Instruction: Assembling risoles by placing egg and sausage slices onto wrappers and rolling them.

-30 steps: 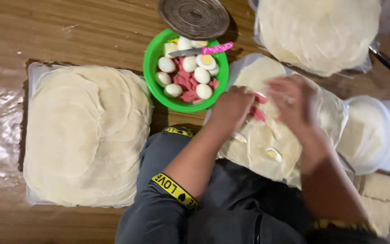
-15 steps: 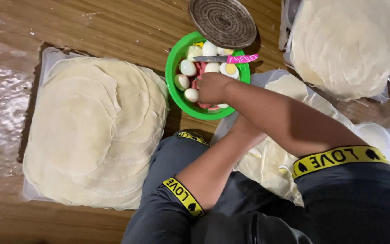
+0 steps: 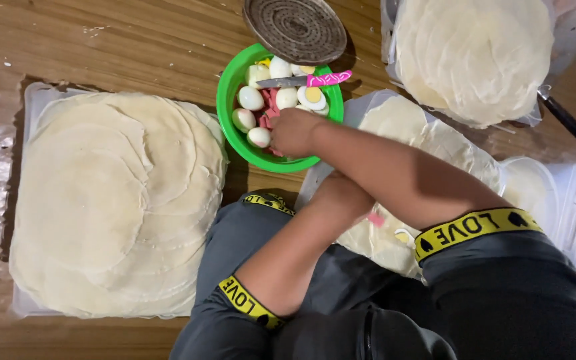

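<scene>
Right hand (image 3: pixel 293 131) reaching into green bowl (image 3: pixel 235 90), fingers curled among halved boiled eggs (image 3: pixel 251 98) and pink sausage pieces (image 3: pixel 271 101) — grip on any piece can't tell. Left hand (image 3: pixel 341 193) resting on wrapper sheet (image 3: pixel 448 143), mostly hidden under right forearm — state can't tell. Pink-handled knife (image 3: pixel 301 81) lying across bowl.

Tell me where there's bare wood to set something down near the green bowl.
Bare wood lies along the top left, above the big wrapper stack and left of the green bowl and round woven mat. A narrow strip runs between mat and upper right stack. Around the right hand in the bowl, it is crowded.
</scene>
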